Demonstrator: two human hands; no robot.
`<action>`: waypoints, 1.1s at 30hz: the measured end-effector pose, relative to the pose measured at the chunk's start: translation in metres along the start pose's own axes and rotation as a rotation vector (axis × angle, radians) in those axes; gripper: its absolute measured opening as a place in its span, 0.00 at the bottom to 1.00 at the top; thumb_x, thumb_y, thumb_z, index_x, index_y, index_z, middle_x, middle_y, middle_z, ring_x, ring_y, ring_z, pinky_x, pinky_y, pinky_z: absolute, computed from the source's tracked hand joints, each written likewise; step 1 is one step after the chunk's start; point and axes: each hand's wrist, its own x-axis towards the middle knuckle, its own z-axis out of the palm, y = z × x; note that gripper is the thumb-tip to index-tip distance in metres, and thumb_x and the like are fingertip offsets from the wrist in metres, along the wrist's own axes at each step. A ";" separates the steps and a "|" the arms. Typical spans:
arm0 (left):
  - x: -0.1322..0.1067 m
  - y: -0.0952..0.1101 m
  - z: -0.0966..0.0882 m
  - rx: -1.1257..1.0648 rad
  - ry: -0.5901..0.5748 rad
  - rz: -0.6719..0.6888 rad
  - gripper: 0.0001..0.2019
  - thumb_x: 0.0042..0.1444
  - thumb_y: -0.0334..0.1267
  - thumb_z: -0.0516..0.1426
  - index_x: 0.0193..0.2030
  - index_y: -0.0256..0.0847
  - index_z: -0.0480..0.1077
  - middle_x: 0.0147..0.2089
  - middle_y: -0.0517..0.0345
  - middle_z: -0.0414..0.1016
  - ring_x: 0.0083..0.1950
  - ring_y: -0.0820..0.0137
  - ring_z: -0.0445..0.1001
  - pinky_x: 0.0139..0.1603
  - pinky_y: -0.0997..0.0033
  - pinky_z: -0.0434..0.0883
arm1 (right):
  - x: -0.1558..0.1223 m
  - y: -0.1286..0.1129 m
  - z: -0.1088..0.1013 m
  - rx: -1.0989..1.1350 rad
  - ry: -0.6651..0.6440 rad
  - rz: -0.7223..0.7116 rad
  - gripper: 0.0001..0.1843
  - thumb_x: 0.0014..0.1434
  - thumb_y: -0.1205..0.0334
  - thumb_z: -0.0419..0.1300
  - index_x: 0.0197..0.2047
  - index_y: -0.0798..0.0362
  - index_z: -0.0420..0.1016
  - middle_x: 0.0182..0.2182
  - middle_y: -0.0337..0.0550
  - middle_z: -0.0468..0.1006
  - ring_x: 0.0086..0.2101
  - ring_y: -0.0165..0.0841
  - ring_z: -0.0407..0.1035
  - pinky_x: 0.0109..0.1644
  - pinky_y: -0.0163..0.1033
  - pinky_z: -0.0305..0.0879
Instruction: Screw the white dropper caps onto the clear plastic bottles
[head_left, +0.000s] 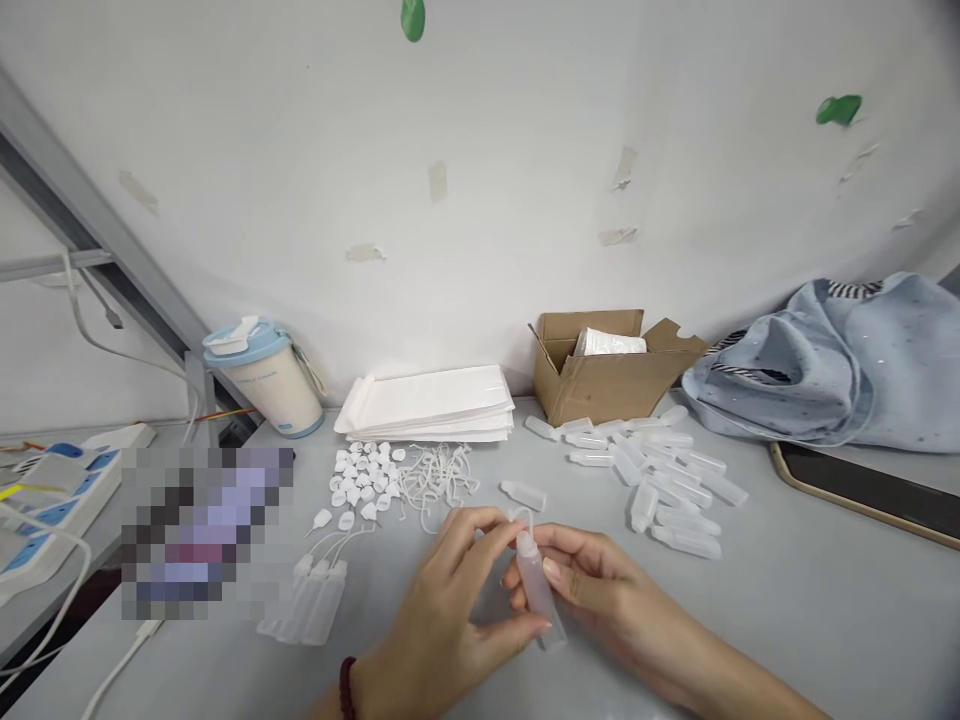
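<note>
1. Two bare hands work over a grey table [840, 610], holding a clear plastic bottle [538, 595] just right of the middle, its top tilted away from the person.
2. The right hand [611, 590] grips the bottle between thumb and fingers near the neck.
3. The left hand [450, 605], a dark red band [346, 688] at its wrist, has its fingertips at a thin, curved tube [529, 515] at the bottle's top; its thumb touches the bottle's lower side. Whether those fingertips pinch the tube, I cannot tell.
4. Just beyond the hands lies a single bottle; more bottles [667, 480] are scattered to the right, before an open cardboard box [622, 385].
5. Left of the hands, several bottles with curved tubes lie side by side, near piles of small white caps [364, 475] and loose tubes [439, 478].
6. Behind the piles are stacked white envelopes [427, 400] and a lidded cup [270, 380].
7. At far right, a phone [870, 495] lies before a blue bag [817, 375].
</note>
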 end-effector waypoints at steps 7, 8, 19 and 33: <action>0.000 0.002 -0.001 0.115 -0.008 0.095 0.26 0.54 0.37 0.62 0.57 0.33 0.59 0.47 0.44 0.68 0.48 0.60 0.69 0.47 0.60 0.74 | 0.002 0.004 -0.001 0.003 0.004 0.023 0.13 0.63 0.58 0.58 0.47 0.55 0.75 0.39 0.48 0.78 0.39 0.32 0.72 0.46 0.38 0.64; 0.000 0.002 -0.001 0.129 -0.011 0.100 0.26 0.54 0.36 0.62 0.57 0.32 0.59 0.46 0.45 0.69 0.47 0.60 0.69 0.46 0.60 0.75 | 0.002 0.004 -0.001 -0.034 0.009 0.016 0.13 0.62 0.58 0.58 0.47 0.55 0.75 0.39 0.48 0.78 0.39 0.33 0.72 0.47 0.39 0.64; 0.005 0.007 -0.002 0.198 0.018 0.200 0.23 0.57 0.32 0.59 0.58 0.28 0.61 0.48 0.42 0.69 0.50 0.60 0.68 0.48 0.58 0.74 | 0.001 -0.002 0.006 -0.246 -0.006 -0.047 0.16 0.63 0.56 0.57 0.53 0.50 0.71 0.45 0.48 0.77 0.46 0.36 0.70 0.52 0.43 0.64; 0.005 0.006 -0.002 0.089 0.067 0.235 0.24 0.55 0.25 0.58 0.59 0.32 0.60 0.50 0.42 0.72 0.53 0.60 0.69 0.50 0.57 0.74 | 0.001 -0.001 0.008 -0.113 -0.081 -0.055 0.18 0.61 0.55 0.60 0.53 0.53 0.71 0.44 0.49 0.76 0.46 0.36 0.71 0.52 0.44 0.64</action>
